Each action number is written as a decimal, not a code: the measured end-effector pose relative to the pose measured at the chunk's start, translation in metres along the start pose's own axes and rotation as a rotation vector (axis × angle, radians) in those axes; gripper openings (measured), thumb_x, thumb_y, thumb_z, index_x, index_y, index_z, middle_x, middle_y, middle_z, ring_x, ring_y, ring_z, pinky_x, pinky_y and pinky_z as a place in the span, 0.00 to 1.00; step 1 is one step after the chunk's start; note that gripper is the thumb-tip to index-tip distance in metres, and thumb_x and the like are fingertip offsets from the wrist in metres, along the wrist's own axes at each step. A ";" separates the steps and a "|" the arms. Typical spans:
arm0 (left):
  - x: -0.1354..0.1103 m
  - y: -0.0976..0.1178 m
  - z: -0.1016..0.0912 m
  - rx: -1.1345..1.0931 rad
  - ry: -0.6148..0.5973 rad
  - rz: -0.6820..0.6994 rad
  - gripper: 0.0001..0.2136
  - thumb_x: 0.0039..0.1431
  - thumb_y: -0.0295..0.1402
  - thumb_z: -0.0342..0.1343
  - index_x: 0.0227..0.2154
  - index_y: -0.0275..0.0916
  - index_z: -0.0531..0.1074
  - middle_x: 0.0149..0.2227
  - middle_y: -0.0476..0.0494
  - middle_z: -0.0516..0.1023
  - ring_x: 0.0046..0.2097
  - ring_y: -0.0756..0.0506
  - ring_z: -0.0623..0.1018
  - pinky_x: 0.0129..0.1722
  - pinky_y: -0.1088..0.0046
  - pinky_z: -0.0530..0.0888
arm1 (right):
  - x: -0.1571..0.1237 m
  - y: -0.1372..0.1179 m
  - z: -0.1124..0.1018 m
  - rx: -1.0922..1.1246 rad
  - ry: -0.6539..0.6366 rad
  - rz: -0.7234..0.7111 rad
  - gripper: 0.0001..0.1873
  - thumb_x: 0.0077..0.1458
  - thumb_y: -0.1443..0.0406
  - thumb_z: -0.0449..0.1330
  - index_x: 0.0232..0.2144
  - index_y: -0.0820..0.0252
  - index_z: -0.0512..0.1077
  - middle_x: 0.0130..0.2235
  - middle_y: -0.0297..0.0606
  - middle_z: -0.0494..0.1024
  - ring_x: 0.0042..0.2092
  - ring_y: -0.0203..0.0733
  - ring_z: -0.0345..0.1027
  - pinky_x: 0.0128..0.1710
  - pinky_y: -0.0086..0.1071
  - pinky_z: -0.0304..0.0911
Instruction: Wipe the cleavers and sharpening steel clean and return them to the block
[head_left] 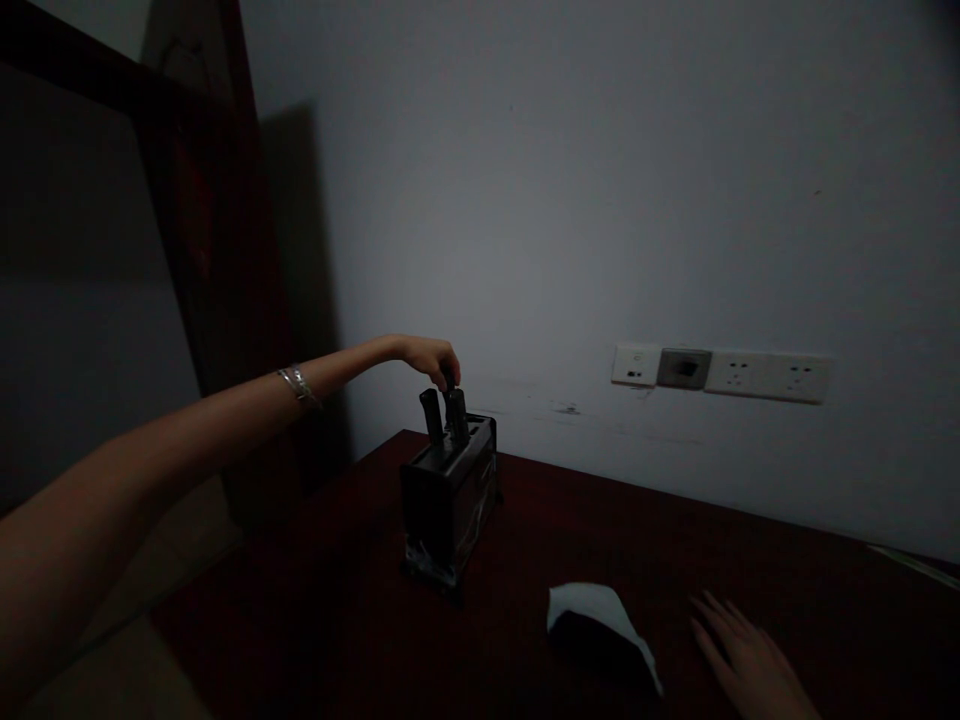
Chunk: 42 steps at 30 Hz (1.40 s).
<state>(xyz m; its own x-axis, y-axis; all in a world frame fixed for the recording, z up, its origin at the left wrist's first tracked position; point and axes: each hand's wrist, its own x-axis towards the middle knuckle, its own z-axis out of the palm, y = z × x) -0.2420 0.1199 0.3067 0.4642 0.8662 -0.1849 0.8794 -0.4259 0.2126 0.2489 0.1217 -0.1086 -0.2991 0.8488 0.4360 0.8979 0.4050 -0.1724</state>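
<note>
My left hand (431,360) reaches out with its fingers closed around the top of a black knife handle (448,380). That handle stands upright in a dark slotted knife block (450,490), and its blade is hidden. Two other black handles, a left one (430,416) and a right one (458,414), stick up from the block close by. On the tabletop at the lower right lies my right hand (750,655), fingers stretched out and holding nothing. Left of it sits a pale piece (600,603) like folded cloth or paper, its underside in deep shadow.
The dark red table (600,520) meets a pale wall (525,200) at the back. Sockets and switches (735,373) sit on the wall at right. Dark wooden framing (217,250) rises at left. A thin pale strip (915,566) lies by the wall, far right.
</note>
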 end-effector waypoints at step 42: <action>-0.036 0.047 -0.130 0.104 0.091 -0.175 0.21 0.42 0.31 0.60 0.43 0.37 0.73 0.34 0.47 0.76 0.44 0.44 0.71 0.46 0.68 0.63 | 0.000 -0.001 -0.003 0.022 0.003 -0.005 0.24 0.51 0.58 0.44 0.40 0.61 0.74 0.50 0.47 0.71 0.55 0.55 0.60 0.51 0.51 0.57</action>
<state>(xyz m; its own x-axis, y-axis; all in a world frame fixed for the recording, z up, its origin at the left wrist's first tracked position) -0.2307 0.1028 0.4479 0.2960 0.9474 -0.1215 0.9542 -0.2873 0.0839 0.2492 0.1202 -0.1060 -0.3027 0.8455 0.4400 0.8891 0.4168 -0.1892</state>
